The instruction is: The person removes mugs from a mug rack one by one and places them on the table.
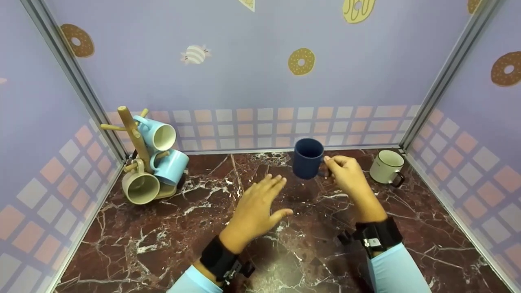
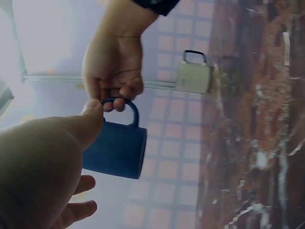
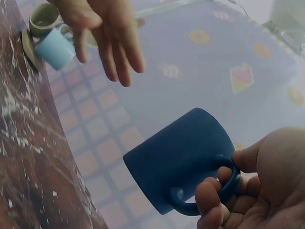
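Around the mug handle [image 3: 187, 208], the right hand [image 1: 346, 176] curls, seemingly pinching it.

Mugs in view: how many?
5: two light-blue mugs and one beige mug on the rack; navy mug in right hand; pale mug at right. The rack may hide others.

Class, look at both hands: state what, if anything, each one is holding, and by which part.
The right hand holds the dark blue cylindrical mug by its looped handle. The left hand holds nothing.
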{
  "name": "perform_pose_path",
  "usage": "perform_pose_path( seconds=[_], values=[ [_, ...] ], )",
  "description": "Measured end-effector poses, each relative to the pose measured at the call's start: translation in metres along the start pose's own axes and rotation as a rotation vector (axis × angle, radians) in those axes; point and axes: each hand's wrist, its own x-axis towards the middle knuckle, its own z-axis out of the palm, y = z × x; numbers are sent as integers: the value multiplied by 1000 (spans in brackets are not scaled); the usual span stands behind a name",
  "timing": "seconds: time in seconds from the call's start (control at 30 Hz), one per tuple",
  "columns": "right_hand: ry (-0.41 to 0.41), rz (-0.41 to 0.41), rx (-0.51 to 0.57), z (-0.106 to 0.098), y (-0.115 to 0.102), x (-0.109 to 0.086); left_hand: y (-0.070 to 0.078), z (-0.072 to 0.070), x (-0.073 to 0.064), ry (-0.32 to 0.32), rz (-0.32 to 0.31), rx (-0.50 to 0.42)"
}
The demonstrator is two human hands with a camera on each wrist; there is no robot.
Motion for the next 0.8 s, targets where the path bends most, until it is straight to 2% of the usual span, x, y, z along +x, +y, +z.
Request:
perform_pose_path(
  seconds=[0.3,0.43,0.8],
  values=[
    [136,91,-65,-23,30,19,4,20,1,-93,6,98],
    [176,119,-41,-35,45,26,7,24,0,-115,10,98],
    [264,213,-58,-66,86,35,9,34,-2,-168,26,80]
  ],
)
